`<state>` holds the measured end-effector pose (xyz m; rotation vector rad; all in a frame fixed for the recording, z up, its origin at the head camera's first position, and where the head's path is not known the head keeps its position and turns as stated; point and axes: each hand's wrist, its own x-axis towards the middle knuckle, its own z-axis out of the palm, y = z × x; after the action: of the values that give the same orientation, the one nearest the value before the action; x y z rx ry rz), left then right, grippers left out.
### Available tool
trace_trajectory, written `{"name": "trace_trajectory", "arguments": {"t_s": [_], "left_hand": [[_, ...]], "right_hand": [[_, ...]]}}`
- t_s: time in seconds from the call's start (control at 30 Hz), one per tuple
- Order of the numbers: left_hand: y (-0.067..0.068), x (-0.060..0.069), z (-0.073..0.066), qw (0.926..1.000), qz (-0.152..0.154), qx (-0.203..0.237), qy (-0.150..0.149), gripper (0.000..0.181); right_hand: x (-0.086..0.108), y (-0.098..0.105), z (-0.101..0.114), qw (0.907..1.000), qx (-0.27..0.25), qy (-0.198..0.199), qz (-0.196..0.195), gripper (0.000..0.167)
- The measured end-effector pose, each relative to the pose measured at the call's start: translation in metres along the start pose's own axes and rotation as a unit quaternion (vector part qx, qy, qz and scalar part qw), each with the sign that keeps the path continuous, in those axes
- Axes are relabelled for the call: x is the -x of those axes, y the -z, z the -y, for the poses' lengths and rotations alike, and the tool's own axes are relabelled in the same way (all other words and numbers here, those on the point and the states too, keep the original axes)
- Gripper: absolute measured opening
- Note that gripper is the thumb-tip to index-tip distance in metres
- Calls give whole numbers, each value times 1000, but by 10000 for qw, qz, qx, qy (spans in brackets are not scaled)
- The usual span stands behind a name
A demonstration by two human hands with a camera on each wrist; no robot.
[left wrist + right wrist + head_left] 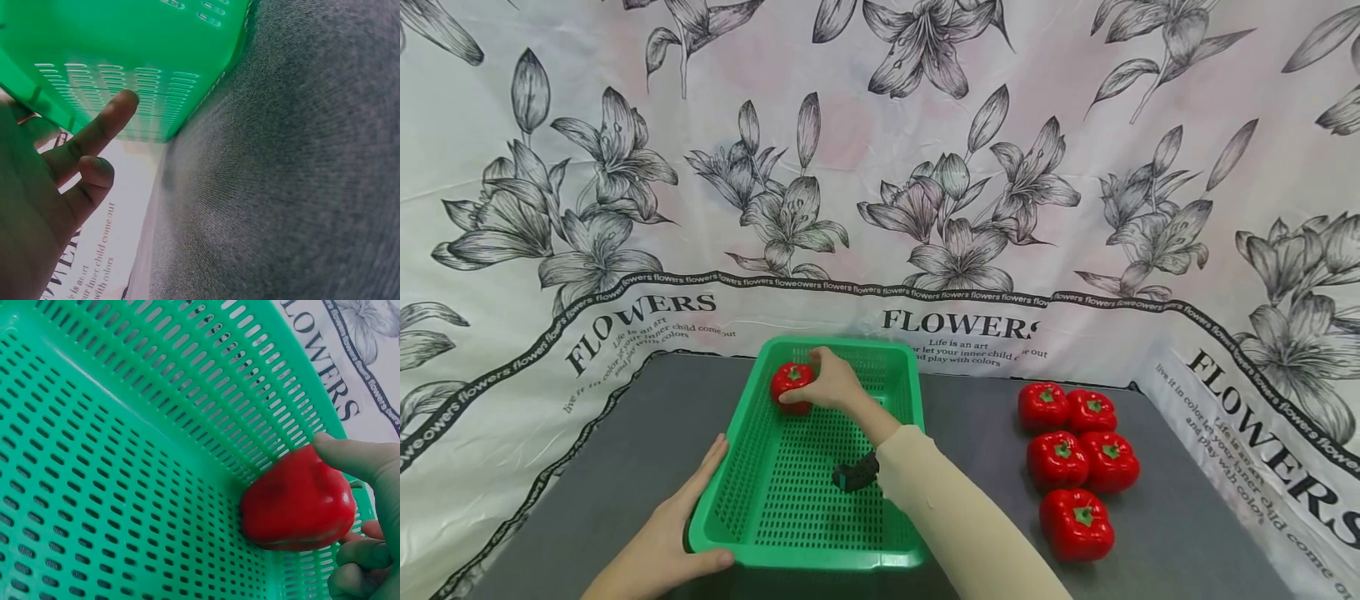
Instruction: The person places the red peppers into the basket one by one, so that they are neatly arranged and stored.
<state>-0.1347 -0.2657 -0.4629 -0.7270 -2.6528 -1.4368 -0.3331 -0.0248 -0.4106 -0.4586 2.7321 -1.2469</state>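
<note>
- Nearest me, a cream sleeve point(958, 512) is hanging over the green basket point(805, 557), so it could be snagging the rim if that arm dips.
- Right hand point(831, 385) is pinching a red pepper point(785, 381) in the far-left corner; skin's looking slick, so a lazy thumb might be letting it roll.
- Left hand point(672, 523) is resting at the near-left corner, fingers stretched out, imo not really clamping. One bump could be sliding everything across the grey worktop point(617, 450).
- Five more peppers point(1051, 465) are sitting off right, basket wall and sleeve standing between.
- Flowery sheet point(835, 321) is hanging right behind.
</note>
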Motion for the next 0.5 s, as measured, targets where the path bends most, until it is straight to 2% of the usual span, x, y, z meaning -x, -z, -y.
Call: {"name": "trace_trajectory", "arguments": {"t_s": [0.13,0.33,0.5], "left_hand": [[0,-1,0,9999,53,89,77,104],[-1,0,3,9998,7,162,-96,102],[-1,1,4,9998,-2,120,-142,101]], "right_hand": [[4,8,4,10000,18,26,19,92],[12,19,15,9989,406,226,66,91],[18,31,25,9983,372,445,6,90]]}}
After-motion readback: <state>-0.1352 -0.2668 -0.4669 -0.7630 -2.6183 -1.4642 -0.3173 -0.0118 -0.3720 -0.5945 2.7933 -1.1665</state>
